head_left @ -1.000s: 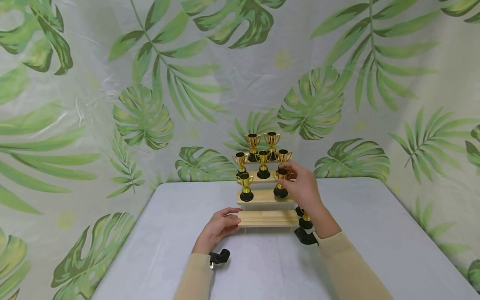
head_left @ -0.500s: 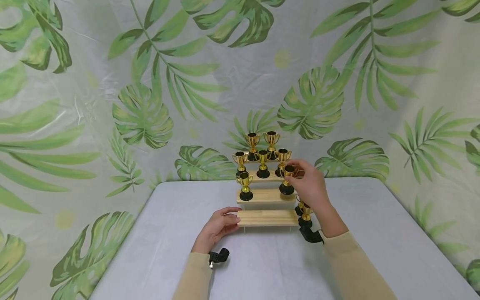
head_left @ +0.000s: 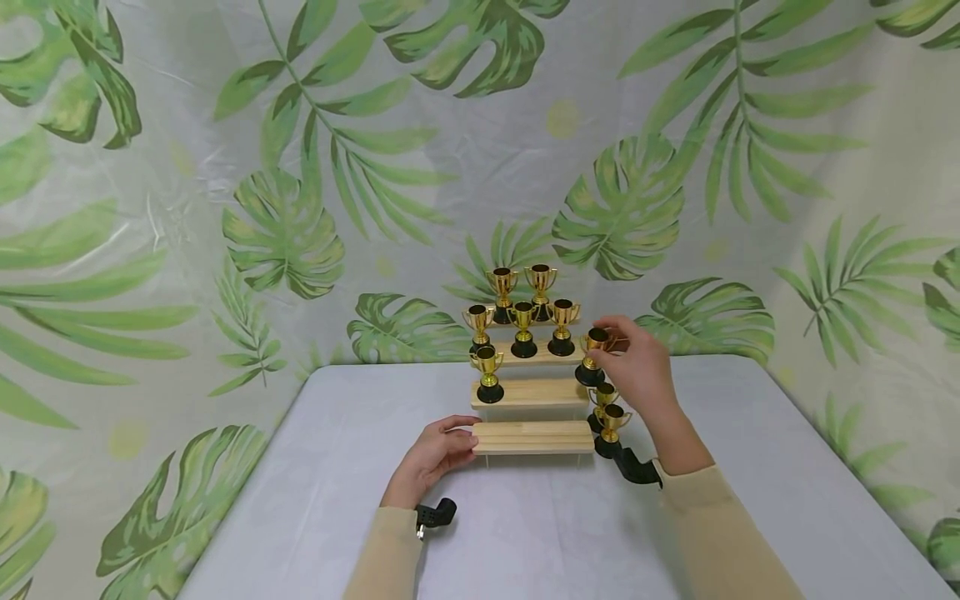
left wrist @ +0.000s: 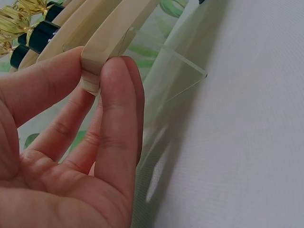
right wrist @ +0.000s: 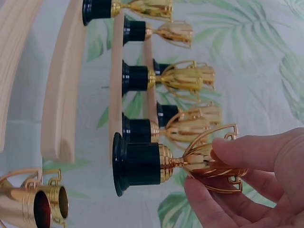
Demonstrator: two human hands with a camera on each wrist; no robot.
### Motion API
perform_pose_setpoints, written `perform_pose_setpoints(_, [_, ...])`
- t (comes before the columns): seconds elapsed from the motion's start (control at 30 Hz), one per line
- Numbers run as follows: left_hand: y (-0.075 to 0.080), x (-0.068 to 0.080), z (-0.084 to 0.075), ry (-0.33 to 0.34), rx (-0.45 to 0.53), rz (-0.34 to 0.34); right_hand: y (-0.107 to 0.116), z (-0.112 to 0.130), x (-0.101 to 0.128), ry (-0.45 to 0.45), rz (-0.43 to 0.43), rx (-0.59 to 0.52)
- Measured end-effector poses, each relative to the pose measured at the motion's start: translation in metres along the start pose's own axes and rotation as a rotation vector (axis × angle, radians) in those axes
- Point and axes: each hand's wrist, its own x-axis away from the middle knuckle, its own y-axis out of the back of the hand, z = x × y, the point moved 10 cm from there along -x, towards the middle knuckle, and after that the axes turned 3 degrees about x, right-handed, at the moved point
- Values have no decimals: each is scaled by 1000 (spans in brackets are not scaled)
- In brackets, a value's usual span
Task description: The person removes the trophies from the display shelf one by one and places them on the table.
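Note:
A tiered wooden stand (head_left: 532, 437) carries small gold trophies with black bases. My left hand (head_left: 433, 457) pinches the left end of its lowest step; the left wrist view shows thumb and fingers on the wooden end (left wrist: 97, 61). By the cup, my right hand (head_left: 636, 367) holds a gold trophy (right wrist: 142, 164), upright just past the right end of the second step (head_left: 532, 392). The trophy's black base is apart from the wood in the right wrist view. On that second step one trophy (head_left: 489, 377) stands at the left.
Two more trophies, one of them the front trophy (head_left: 611, 429), stand on the white table (head_left: 517, 533) right of the stand. Three trophies, including a middle trophy (head_left: 523, 329), fill the third step; two, including a trophy (head_left: 541, 292), stand on top. A leaf-patterned sheet hangs behind.
My right hand has moved right with the trophy, from above the second step to beyond its right end. The left hand has stayed on the lowest step.

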Motion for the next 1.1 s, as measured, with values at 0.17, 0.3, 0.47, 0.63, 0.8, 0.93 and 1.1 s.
perform_pose_setpoints(0.17, [1,2,1,8,-10,-4,9,-8,1,-11,-27,8])
perform_pose_setpoints(0.3, [3,2,3,16,-14,-10,15,-18,2,-28,-46,12])
perform_pose_setpoints(0.47, [2,2,3,13,-15,-11,21,-27,3,-30,-68,19])
perform_pose_setpoints(0.63, [0,1,2,3,-15,-4,27,-35,6,-38,-85,35])
perform_pose_setpoints(0.8, [-1,1,2,2,-13,-2,31,-45,8,-44,-98,45])
perform_pose_setpoints(0.93, [-1,1,2,2,-7,-4,34,-52,11,-58,-100,56])
perform_pose_setpoints(1.1, [-1,0,2,0,3,-4,37,-61,15,-73,-102,66])
